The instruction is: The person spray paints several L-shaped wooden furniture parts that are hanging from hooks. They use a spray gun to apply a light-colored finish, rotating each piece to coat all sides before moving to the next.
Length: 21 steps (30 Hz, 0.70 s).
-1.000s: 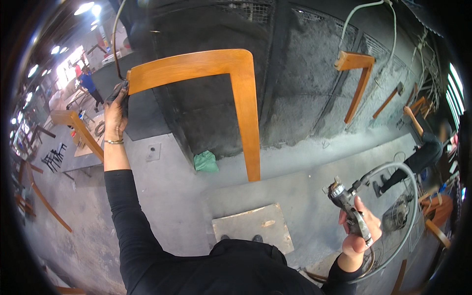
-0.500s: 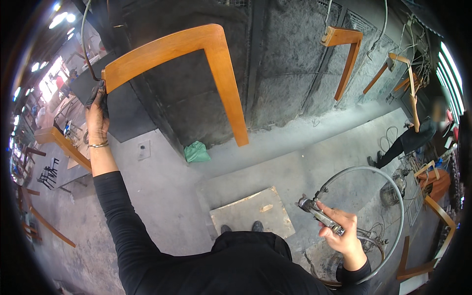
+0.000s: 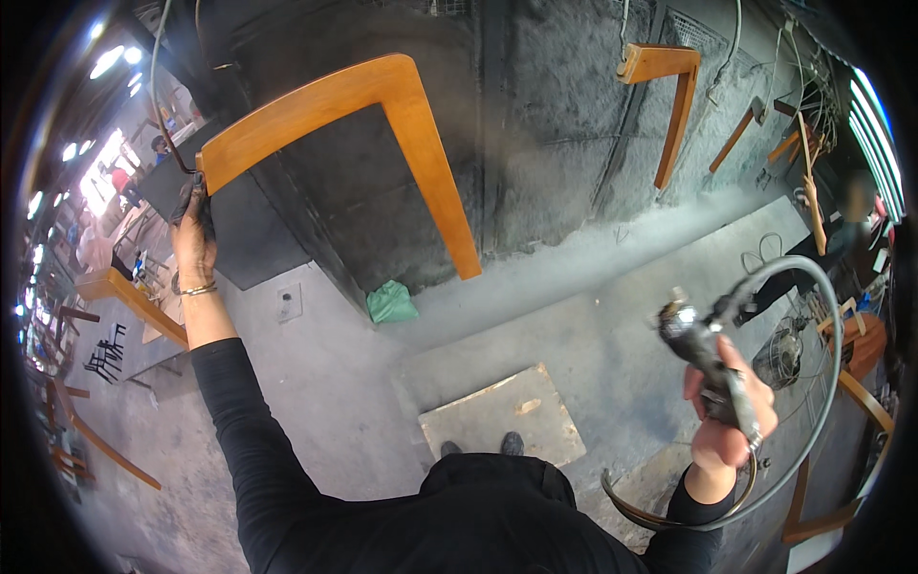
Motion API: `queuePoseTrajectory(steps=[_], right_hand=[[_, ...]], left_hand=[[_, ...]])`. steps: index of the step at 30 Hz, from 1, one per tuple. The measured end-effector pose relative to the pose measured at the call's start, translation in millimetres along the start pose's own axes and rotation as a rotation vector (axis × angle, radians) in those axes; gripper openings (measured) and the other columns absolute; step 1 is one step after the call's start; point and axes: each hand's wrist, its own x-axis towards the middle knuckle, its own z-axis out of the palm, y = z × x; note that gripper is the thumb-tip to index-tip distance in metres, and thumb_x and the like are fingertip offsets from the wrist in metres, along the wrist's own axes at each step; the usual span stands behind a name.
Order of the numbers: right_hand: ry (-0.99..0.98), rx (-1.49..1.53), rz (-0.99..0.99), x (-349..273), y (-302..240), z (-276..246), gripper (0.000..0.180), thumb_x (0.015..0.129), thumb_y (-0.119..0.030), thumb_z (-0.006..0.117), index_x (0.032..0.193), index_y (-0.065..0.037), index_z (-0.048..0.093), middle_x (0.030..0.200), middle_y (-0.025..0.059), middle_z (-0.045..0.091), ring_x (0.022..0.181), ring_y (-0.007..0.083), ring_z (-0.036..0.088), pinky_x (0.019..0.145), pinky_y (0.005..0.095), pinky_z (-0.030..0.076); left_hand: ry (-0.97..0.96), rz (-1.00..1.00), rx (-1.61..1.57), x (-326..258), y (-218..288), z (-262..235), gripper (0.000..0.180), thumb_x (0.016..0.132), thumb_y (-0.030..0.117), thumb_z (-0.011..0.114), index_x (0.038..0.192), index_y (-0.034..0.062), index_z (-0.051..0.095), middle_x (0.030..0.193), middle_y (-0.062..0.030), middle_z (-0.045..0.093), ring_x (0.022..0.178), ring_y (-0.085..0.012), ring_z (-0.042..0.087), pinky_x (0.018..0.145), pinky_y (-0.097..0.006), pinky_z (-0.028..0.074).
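View: head, looking down over both hands.
Left hand (image 3: 195, 234): raised, its blackened fingers pinching the left end of an amber-brown, L-shaped wooden frame piece (image 3: 316, 113); finger detail is too small to make out.
Frame piece: upper left, in front of a grey, dust-coated wall (image 3: 555, 124); a thin, bent metal hook (image 3: 156, 96) reaches down to the same end.
Long axis: the arched bar runs rightward and up from the left hand to a rounded corner; the straight leg then drops, slanting right, to a free end.
Right hand (image 3: 738, 411): wrapped around the handle of a pistol-shaped, dark metal spray gun (image 3: 696, 344), somewhat blurred, with a looping grey hose (image 3: 838, 335).
Nearer hand: the left, touching the wood; the right is well apart, below and right of the free end, the gun's front tipped up and left.
Nearby: a crumpled green cloth bag (image 3: 391, 302); a flat, rectangular, beige board (image 3: 502, 411) under dark shoes (image 3: 513, 443); a second orange-brown, L-shaped wooden piece (image 3: 677, 115) hanging upper right.
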Motion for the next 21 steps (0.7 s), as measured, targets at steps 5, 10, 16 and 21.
queuePoseTrajectory(steps=[5, 10, 16, 21], right_hand=[[-0.104, -0.034, 0.292, -36, 20, 0, 0.080, 0.086, -0.066, 0.064, 0.115, 0.009, 0.068, 0.080, 0.0147, 0.072, 0.061, 0.0149, 0.066, 0.059, 0.0256, 0.053], [-0.231, -0.096, 0.521, -77, 35, -10, 0.078, 0.087, -0.064, 0.064, 0.117, 0.008, 0.068, 0.071, 0.0083, 0.069, 0.060, 0.0129, 0.064, 0.058, 0.0250, 0.050], [-0.075, 0.014, 0.470, -89, 37, -13, 0.077, 0.083, -0.062, 0.071, 0.118, 0.007, 0.068, 0.069, 0.0100, 0.067, 0.061, 0.0148, 0.065, 0.059, 0.0247, 0.049], [-0.268, -0.045, 0.397, -72, 60, -11, 0.075, 0.082, -0.057, 0.074, 0.119, 0.007, 0.067, 0.068, 0.0093, 0.066, 0.060, 0.0158, 0.064, 0.058, 0.0278, 0.049]], left_hand=[[0.012, -0.068, -0.078, 9, 0, -6, 0.031, 0.097, 0.009, 0.064, 0.124, -0.0056, 0.063, 0.124, -0.0105, 0.067, 0.113, -0.0176, 0.063, 0.101, -0.028, 0.048], [-0.010, -0.090, -0.120, 5, 1, -7, 0.033, 0.098, 0.008, 0.063, 0.127, -0.0071, 0.060, 0.126, -0.0124, 0.066, 0.113, -0.0188, 0.064, 0.100, -0.029, 0.050], [0.131, -0.044, -0.020, -14, 10, 16, 0.034, 0.096, 0.007, 0.064, 0.126, -0.0090, 0.060, 0.127, -0.0132, 0.065, 0.115, -0.0190, 0.063, 0.102, -0.028, 0.049], [0.135, 0.198, 0.224, -50, 30, 58, 0.031, 0.093, 0.008, 0.071, 0.117, -0.0112, 0.065, 0.116, -0.0121, 0.069, 0.106, -0.0156, 0.064, 0.098, -0.027, 0.047]])
